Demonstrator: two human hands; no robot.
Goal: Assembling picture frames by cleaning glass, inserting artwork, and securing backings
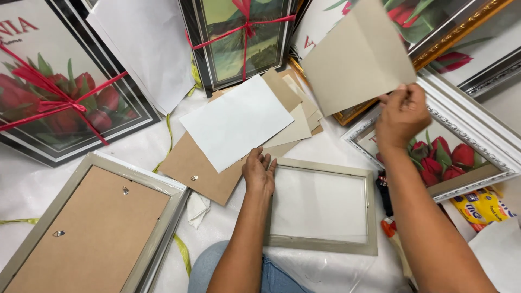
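My right hand [401, 116] is raised and pinches the lower corner of a beige card sheet [355, 57], which hangs in the air. My left hand [259, 172] rests palm down, fingers apart, on the top left corner of an empty silver picture frame [320, 245] with glass, lying flat in front of me. Just beyond that hand lie a white sheet [236, 122] and several beige cards on a brown backing board [190, 168].
A second silver frame [89, 228] lies face down at the lower left. Framed tulip pictures tied with red ribbon [59, 103] lean at the back. A white ornate frame [477, 141] lies on the right, beside a yellow packet [480, 207] and a crumpled tissue [198, 209].
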